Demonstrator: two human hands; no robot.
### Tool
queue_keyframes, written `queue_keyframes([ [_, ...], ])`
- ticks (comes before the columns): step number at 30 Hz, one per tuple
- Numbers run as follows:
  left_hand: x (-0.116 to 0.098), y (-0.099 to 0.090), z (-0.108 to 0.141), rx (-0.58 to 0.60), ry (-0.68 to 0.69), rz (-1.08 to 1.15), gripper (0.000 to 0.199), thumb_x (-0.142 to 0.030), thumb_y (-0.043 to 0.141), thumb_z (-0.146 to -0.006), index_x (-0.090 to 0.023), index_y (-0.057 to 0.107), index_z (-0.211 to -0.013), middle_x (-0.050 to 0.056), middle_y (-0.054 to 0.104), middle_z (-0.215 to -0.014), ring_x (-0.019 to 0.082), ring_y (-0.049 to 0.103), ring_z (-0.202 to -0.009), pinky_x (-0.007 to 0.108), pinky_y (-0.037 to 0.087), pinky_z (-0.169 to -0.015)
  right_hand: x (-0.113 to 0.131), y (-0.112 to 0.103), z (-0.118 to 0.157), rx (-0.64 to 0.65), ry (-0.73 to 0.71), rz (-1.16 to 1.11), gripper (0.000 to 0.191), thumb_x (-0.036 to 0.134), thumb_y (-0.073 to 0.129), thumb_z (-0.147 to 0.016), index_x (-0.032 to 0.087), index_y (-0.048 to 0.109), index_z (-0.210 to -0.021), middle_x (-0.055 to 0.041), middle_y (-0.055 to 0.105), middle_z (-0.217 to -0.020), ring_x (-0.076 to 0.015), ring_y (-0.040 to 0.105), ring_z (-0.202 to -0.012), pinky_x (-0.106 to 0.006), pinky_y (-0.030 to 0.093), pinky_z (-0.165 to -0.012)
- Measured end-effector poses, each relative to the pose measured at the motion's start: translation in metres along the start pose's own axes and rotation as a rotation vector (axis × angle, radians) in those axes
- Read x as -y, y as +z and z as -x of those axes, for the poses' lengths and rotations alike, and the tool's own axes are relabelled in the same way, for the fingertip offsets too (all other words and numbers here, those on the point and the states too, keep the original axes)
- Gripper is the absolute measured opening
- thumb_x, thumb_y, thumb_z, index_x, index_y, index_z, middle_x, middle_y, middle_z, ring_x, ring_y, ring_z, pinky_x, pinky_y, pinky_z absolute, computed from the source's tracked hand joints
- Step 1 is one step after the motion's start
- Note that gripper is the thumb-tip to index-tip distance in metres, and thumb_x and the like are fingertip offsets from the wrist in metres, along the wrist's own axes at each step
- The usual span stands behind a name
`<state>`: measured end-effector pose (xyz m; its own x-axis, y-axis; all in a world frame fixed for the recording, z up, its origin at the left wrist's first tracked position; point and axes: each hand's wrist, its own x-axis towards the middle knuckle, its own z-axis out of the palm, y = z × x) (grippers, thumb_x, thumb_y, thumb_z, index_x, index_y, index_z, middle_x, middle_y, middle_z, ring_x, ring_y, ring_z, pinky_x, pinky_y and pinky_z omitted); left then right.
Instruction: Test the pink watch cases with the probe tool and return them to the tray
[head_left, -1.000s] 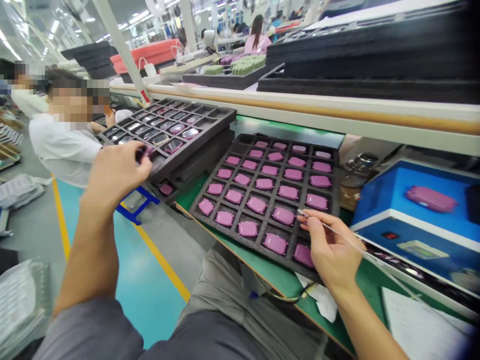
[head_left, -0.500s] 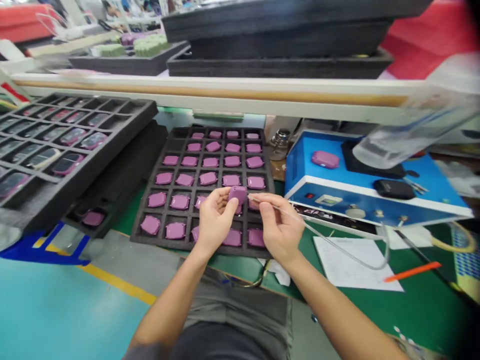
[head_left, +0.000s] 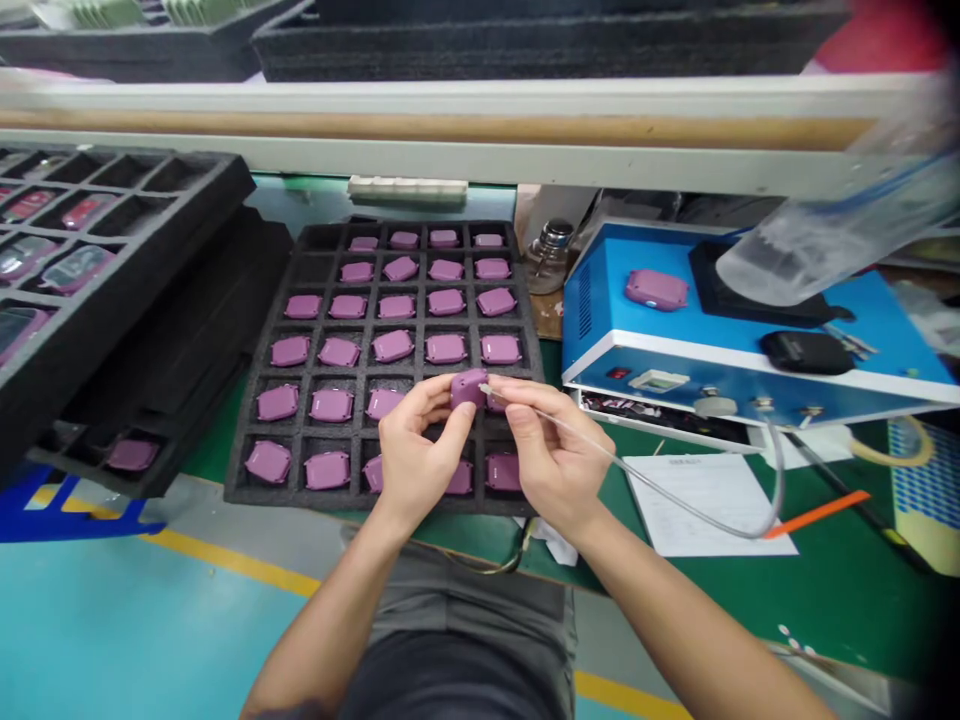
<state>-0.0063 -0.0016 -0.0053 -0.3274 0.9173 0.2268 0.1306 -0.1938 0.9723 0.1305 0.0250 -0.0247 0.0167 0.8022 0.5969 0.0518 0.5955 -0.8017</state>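
A purple plastic casing (head_left: 469,387), small and rounded, is pinched between the thumb and fingers of my left hand (head_left: 421,445). My right hand (head_left: 561,450) is closed around the end of a thin clear tube (head_left: 645,472); its pale tip meets the side of the casing, though I cannot tell whether it enters an opening. Both hands hover above a black foam tray (head_left: 300,497), whose compartments hold several more purple casings (head_left: 331,405). My hands cover part of the front rows.
The tube runs to a blue box-shaped machine (head_left: 675,350) at right, with a purple casing (head_left: 657,289) on top. A printed sheet (head_left: 712,505) and an orange stick (head_left: 821,514) lie before it. More foam trays (head_left: 187,225) are stacked left; a shelf edge (head_left: 450,130) crosses behind.
The view has shifted closer and lower, so the shelf sits higher in the picture. The tube's tip has come up against the casing, where a small gap showed before.
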Motion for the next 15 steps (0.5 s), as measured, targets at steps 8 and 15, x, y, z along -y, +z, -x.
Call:
queue_keyframes([
  [8, 0.0008, 0.0, 0.0007, 0.006, 0.012, -0.019, 0.023, -0.022, 0.075, -0.087, -0.019, 0.075, -0.11, 0.006, 0.081, -0.106, 0.019, 0.079, -0.095, 0.027, 0.065, -0.084, 0.0021, -0.0005, -0.0014, 0.001, -0.004, 0.015, 0.017, 0.019, 0.063, -0.1, 0.027, 0.076, -0.107, -0.0039, 0.083, -0.108, -0.0207, 0.079, -0.105, -0.038, 0.067, -0.094],
  [15, 0.0017, -0.0004, 0.0007, 0.008, 0.013, -0.034, 0.023, -0.024, 0.075, -0.088, -0.019, 0.075, -0.11, 0.006, 0.081, -0.106, 0.019, 0.079, -0.095, 0.028, 0.065, -0.085, 0.0016, 0.0001, -0.0009, -0.001, 0.012, 0.06, 0.015, 0.023, 0.062, -0.1, 0.026, 0.076, -0.105, -0.0051, 0.083, -0.107, -0.0218, 0.08, -0.103, -0.04, 0.068, -0.092],
])
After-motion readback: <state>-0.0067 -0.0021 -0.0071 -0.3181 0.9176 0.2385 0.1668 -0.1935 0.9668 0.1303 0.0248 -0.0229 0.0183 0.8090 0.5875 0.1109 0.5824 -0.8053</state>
